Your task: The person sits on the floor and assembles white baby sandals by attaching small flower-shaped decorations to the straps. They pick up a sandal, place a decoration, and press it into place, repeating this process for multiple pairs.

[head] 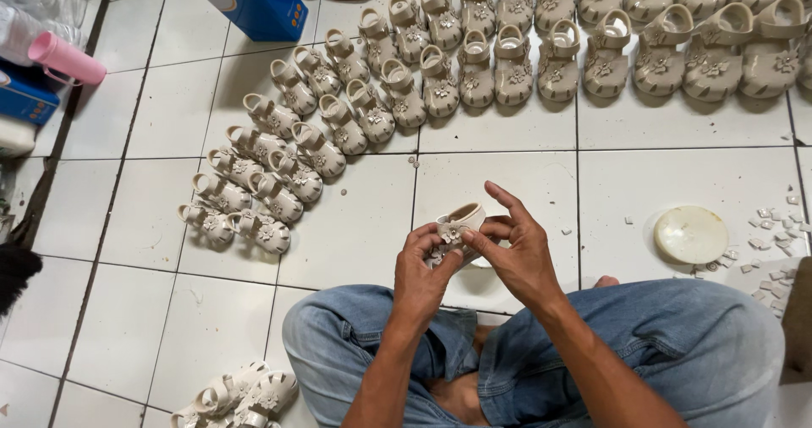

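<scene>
I sit cross-legged on a white tiled floor in blue jeans. Both my hands hold one small beige child's sandal (pixel 459 222) with a flower on its front, above my knees. My left hand (pixel 420 269) grips the sandal from below and the side. My right hand (pixel 513 249) pinches at the flower with thumb and forefinger, the other fingers raised. Part of the sandal is hidden behind my fingers.
Several matching beige sandals (pixel 474 68) lie in curved double rows across the floor ahead. A few more sandals (pixel 241 394) lie by my left knee. A round cream lid (pixel 690 234) and small white scraps (pixel 774 229) sit at right. A blue box (pixel 254 1) and a pink cup (pixel 66 58) are upper left.
</scene>
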